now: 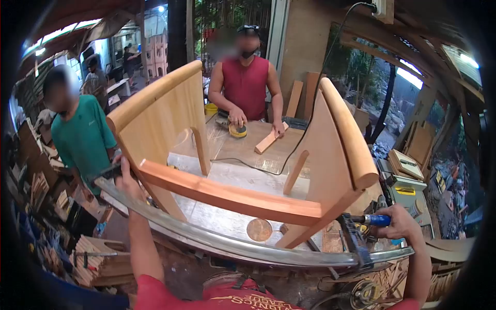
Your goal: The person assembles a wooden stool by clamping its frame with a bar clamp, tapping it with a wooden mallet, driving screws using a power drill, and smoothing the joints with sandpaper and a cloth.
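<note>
A long metal bar clamp (232, 249) spans the near side of a wooden furniture frame. My left hand (129, 183) grips the clamp's left end, beside the left panel (160, 111). My right hand (400, 222) is closed around the clamp's blue screw handle (378, 220), at the right. The clamp's black sliding jaw (356, 243) is near the lower right panel (333, 139). Both panels have rounded top rails. Between them runs a reddish wooden crosspiece (232, 195). Whether both jaws press on the wood, I cannot tell.
Across the worktable (212, 217), a co-worker (247, 85) holds a yellow sander (238, 130) and a wood strip (272, 138). Another person (82, 129) in green stands at left. A black cord (299, 144) crosses the table. Wood pieces (95, 266) are stacked at lower left.
</note>
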`<state>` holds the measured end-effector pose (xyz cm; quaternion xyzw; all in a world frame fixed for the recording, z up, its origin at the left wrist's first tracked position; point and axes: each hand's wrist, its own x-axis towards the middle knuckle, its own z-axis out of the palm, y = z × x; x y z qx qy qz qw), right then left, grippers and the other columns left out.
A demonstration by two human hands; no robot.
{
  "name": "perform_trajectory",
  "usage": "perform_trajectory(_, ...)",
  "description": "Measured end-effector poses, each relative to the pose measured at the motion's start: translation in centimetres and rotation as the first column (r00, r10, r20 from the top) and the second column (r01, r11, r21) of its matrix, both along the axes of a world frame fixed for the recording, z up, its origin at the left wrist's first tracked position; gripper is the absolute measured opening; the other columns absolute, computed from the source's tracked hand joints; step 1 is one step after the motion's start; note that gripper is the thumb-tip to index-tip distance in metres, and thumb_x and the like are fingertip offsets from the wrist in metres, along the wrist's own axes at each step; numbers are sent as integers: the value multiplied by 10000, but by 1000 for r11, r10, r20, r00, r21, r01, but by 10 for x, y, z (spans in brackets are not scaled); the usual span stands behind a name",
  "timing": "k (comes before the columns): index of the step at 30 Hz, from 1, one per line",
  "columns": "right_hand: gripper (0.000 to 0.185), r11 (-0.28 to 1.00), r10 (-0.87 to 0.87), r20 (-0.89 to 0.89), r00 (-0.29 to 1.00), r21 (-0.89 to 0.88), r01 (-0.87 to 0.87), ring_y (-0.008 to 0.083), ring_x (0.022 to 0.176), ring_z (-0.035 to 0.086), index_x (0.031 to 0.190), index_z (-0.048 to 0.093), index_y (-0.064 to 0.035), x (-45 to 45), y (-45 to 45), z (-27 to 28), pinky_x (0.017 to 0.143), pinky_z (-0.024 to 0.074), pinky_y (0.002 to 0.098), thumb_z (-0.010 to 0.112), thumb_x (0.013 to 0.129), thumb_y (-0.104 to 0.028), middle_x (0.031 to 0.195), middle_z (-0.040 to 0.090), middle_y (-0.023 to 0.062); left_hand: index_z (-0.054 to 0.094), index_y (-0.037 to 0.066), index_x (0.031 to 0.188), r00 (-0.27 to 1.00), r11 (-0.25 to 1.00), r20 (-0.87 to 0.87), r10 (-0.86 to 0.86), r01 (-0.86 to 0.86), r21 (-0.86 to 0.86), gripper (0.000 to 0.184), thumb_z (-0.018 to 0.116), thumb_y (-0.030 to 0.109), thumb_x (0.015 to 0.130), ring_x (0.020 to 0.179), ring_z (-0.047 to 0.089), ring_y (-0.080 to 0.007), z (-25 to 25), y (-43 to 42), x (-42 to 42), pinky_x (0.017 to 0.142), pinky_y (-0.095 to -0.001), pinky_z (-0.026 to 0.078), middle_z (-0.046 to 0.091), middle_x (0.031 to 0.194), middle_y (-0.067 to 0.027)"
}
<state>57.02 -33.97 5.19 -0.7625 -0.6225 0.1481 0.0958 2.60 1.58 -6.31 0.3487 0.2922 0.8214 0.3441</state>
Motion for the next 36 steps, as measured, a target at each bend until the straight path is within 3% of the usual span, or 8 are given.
perform_trajectory(7, 441, 907, 148, -127, 981, -377, -185, 130, 634, 614, 1142, 710, -85, 12, 31, 14, 634, 508, 319, 790, 726, -210, 730, 690, 47, 623, 74, 1129, 993, 999, -114, -7, 2, -42, 317, 616, 356, 983, 1063, 559, -152, -10, 8, -17, 922, -320, 447, 618, 1120, -23)
perform_trajectory(14, 269, 976, 171, -2, 985, -136, -169, 339, 676, 629, 1029, 723, -127, -12, 18, 14, 678, 512, 401, 691, 762, -126, 674, 639, 148, 606, 69, 1162, 959, 987, -283, 3, -48, -150, 353, 619, 371, 979, 1074, 528, -149, -21, 31, -54, 961, -308, 400, 594, 1134, -14)
perform_trajectory(18, 250, 968, 235, 164, 958, 46, -245, 357, 629, 588, 993, 720, -145, 1, 12, -10, 692, 494, 425, 685, 747, -113, 635, 616, 136, 611, 54, 1212, 988, 1000, -157, 2, -3, -8, 460, 640, 432, 950, 1047, 545, -155, -24, 26, -35, 935, -329, 425, 614, 1114, -42)
perform_trajectory(24, 283, 951, 214, 339, 916, 143, -275, 364, 633, 591, 990, 676, -122, 6, 4, -28, 670, 482, 450, 688, 708, -93, 631, 608, 128, 597, 18, 1222, 992, 964, -121, 30, -60, -259, 447, 627, 384, 969, 1069, 555, -162, -28, 30, -42, 929, -325, 436, 613, 1157, -66)
perform_trajectory(29, 394, 803, 73, 526, 847, 473, -363, 347, 615, 609, 1008, 629, -75, 2, 3, -52, 587, 465, 428, 703, 622, -81, 659, 614, 132, 607, -156, 1065, 969, 989, -200, 143, -147, -6, 683, 634, 513, 930, 966, 587, -175, -21, 29, -25, 844, -321, 472, 633, 1048, -112)
perform_trajectory(31, 401, 763, 35, 543, 839, 528, -373, 344, 601, 611, 995, 632, -69, -3, 3, -52, 569, 461, 417, 698, 600, -76, 672, 617, 135, 586, -71, 1236, 943, 913, -321, 90, -207, -351, 582, 624, 441, 961, 1072, 570, -179, -8, 11, -24, 898, -332, 468, 637, 1134, -87)
perform_trajectory(32, 405, 731, 29, 550, 835, 558, -393, 342, 594, 612, 988, 633, -65, -7, 5, -51, 560, 459, 412, 696, 589, -73, 679, 618, 137, 596, 1, 1267, 930, 980, -328, 166, -191, -48, 524, 625, 428, 965, 1068, 551, -174, -29, 32, -35, 915, -323, 449, 629, 1126, -61)
perform_trajectory(36, 268, 950, 223, 90, 971, 204, -237, 209, 575, 622, 903, 697, -28, -11, 12, -5, 561, 474, 333, 779, 668, -126, 640, 629, 84, 566, 7, 1214, 937, 982, -296, 185, -163, 97, 397, 640, 313, 971, 1041, 583, -168, -4, -3, -29, 950, -308, 460, 641, 1098, -77)
